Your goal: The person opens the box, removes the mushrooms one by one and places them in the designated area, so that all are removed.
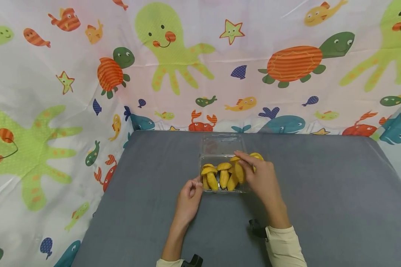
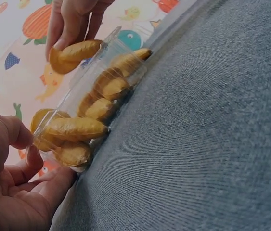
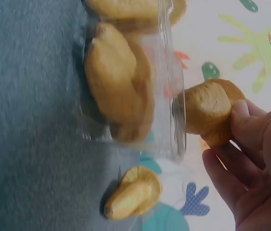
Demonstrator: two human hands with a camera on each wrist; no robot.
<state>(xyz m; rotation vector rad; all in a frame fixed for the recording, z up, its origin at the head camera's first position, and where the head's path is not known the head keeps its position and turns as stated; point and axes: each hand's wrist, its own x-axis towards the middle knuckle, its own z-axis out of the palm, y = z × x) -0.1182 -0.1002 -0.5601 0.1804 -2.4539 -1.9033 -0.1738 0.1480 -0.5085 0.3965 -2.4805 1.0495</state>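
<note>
A clear plastic clamshell box [image 1: 205,159] has its lid [image 1: 222,145] tipped back and several yellow mushrooms [image 1: 224,174] inside. My left hand [image 1: 188,200] pinches the box's left edge between thumb and fingers, as the left wrist view shows closely. At the box's right end, my right hand [image 1: 263,180] holds a yellow mushroom [image 3: 205,108] by its cap. The stem points toward the box wall and overlaps its upper rim in the right wrist view. Another mushroom [image 3: 135,195] lies outside the box, just beyond its right side and partly hidden behind my right hand in the head view.
The box stands on a grey cloth-covered table [image 1: 320,193]. Behind and to the left hangs a white curtain [image 1: 194,33] printed with sea animals. A dark wrist camera [image 1: 258,228] sits at my right sleeve, another [image 1: 194,260] at the left.
</note>
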